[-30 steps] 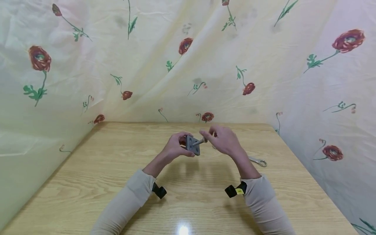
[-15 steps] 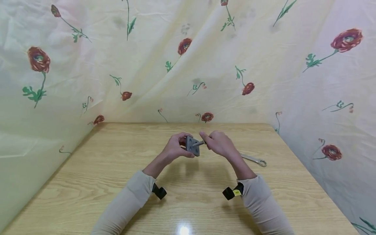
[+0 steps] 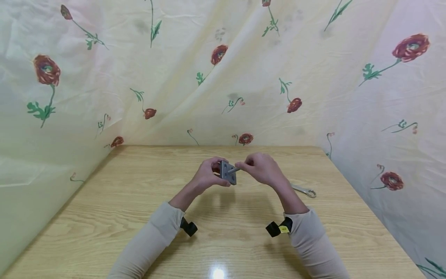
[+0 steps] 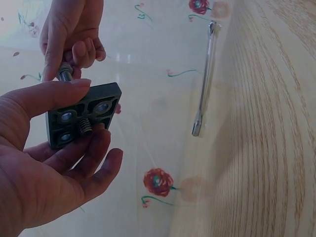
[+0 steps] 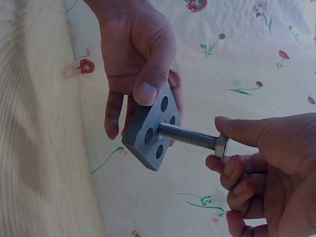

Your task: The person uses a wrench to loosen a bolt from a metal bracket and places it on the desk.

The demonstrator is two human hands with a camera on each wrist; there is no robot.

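My left hand (image 3: 205,176) grips a grey square plate (image 5: 154,119) by its edges, thumb on one side and fingers on the other, raised above the table. A hex bolt (image 5: 190,136) runs through the plate's centre, between several holes. Its threaded end (image 4: 85,126) sticks out of the ribbed back face, seen in the left wrist view. Most of the thread shows on the front side. My right hand (image 3: 265,169) pinches the hex head (image 5: 221,146) between thumb and index finger, with the other fingers curled below.
A metal wrench (image 3: 306,191) lies on the wooden table (image 3: 223,240) to the right, partly behind my right forearm in the head view. A flowered cloth (image 3: 195,69) hangs behind the table and along both sides.
My right hand's fingers were lifted around the bolt head a second ago, then closed over it, and now pinch it with the wrist turned differently. Left hand and plate stay in place.
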